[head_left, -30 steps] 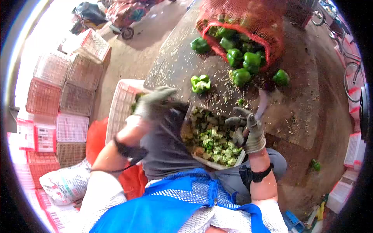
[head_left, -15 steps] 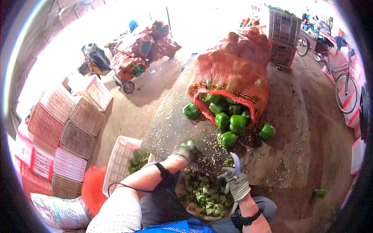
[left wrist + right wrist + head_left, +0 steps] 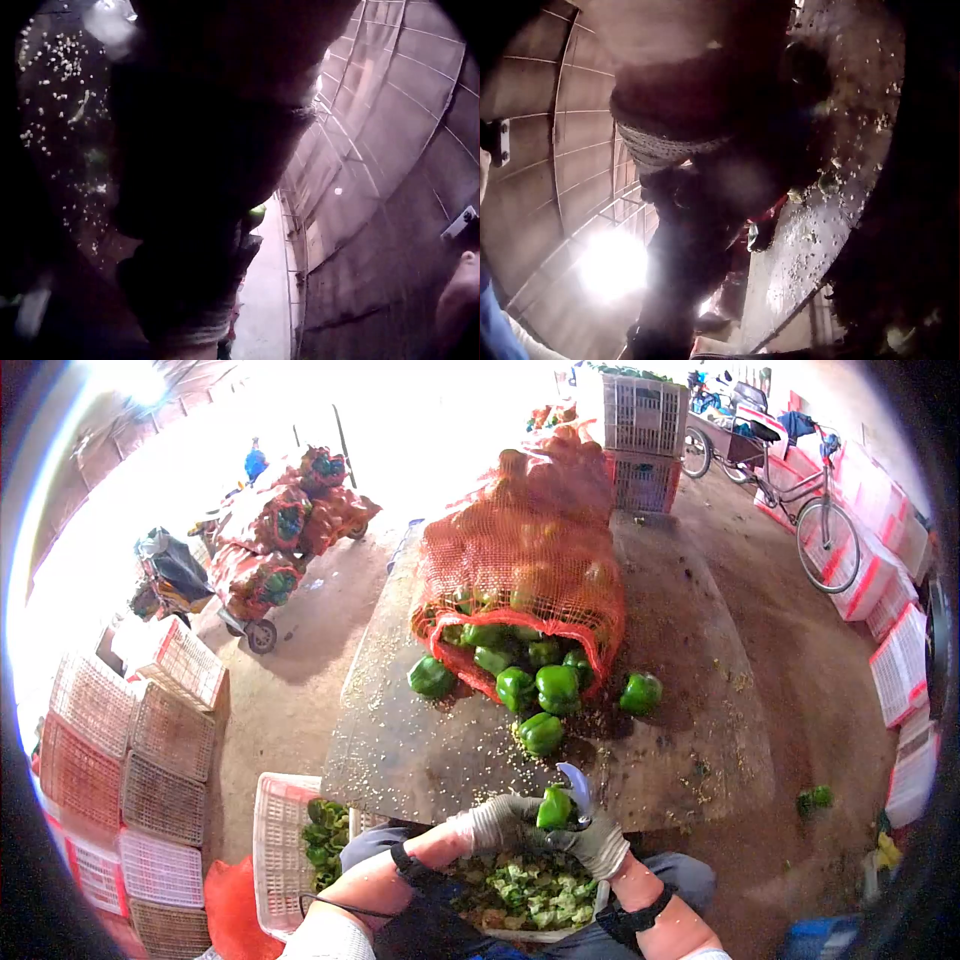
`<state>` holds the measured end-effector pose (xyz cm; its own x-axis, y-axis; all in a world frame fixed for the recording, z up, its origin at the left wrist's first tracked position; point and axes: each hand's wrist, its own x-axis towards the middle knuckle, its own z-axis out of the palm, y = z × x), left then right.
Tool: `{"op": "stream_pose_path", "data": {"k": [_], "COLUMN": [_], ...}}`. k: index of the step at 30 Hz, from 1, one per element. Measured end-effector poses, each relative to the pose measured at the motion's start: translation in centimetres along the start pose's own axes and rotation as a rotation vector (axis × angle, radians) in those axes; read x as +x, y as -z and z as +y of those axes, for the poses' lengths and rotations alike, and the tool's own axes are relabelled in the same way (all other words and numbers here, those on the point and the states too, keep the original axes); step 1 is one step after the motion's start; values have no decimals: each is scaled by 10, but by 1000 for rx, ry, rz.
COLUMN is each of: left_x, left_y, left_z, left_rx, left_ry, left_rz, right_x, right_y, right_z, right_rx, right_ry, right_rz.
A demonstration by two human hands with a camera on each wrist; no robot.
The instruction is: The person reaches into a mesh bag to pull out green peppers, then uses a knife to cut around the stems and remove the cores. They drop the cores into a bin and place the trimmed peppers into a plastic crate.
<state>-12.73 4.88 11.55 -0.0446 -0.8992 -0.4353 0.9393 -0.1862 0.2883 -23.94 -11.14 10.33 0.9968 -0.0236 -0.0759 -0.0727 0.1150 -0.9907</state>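
In the head view a green pepper (image 3: 555,808) is gripped by the gloved left hand (image 3: 505,823), its fingers round the left side. The gloved right hand (image 3: 594,842) is against the pepper's right side, curled round a knife whose curved blade (image 3: 576,788) stands up beside the pepper. Below both hands lies a container of pale green chopped pieces (image 3: 530,895) between the person's legs. Both wrist views are dark; the left hand (image 3: 187,247) and right hand (image 3: 697,217) show there mostly as silhouettes.
A red mesh sack (image 3: 520,560) spills whole peppers (image 3: 557,690) onto the seed-strewn board (image 3: 680,760). At the left stand a crate (image 3: 283,860) holding green pieces and stacked crates (image 3: 165,805). A loaded cart (image 3: 262,637) and a bicycle (image 3: 826,545) are farther back.
The left hand has moved right from the board's near edge, bringing a pepper to the right hand and its knife. The head view has tilted up and turned right.
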Motion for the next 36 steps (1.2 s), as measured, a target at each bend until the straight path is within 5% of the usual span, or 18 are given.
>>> {"op": "stream_pose_path", "data": {"k": [3,10,13,14,16,17,19,22,24,26,30,36], "left_x": [-14,-32,3,20,21,15,15,11,10,-4,-15,0], "left_y": [15,14,100,147,117,57,47,48,47,42,26,31], "left_z": [-4,18,-13,-30,-39,-15,-17,-21,-4,15,31,8], "left_rx": [897,523,448,501,248,-57,71,639,231,413,739,1385], "left_ry": [-261,68,-62,-249,-333,-222,-287,-463,-311,-185,-108,-646], "left_rz": [-42,47,119,95,181,293,324,408,307,291,282,386], "right_x": [3,26,35,40,39,39,36,35,29,26,23,17], "right_y": [-4,-9,-4,-3,-6,-9,-8,-12,-7,-8,-3,2], "right_z": [22,-5,26,31,19,6,35,36,39,34,40,57], "right_rx": [26,-264,-153,-161,-299,-433,-606,-130,133,385,385,414], "right_ry": [-68,-265,-158,-113,-138,-215,-362,-165,-291,-390,-399,-324], "right_rz": [-66,-105,-72,-53,7,34,121,217,200,155,135,156]}}
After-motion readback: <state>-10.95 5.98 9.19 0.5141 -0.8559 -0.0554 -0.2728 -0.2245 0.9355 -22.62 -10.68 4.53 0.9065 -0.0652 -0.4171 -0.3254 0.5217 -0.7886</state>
